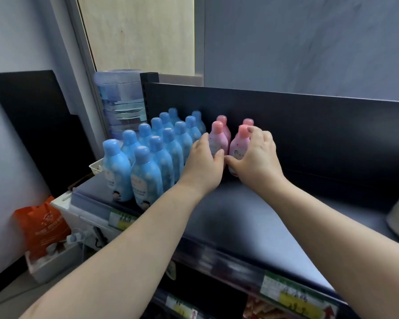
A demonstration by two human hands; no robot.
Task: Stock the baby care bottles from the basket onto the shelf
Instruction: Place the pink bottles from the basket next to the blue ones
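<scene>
Both hands were setting pink bottles down on the dark shelf, toward twelve o'clock. The left hand wrapped the front left pink bottle; the right hand gripped the front right one. To do it well, each base should land flat, square with the pair behind, before letting go. Four pink bottles stood there; the blue bottles at ten o'clock numbered about thirteen. No basket showed.
</scene>
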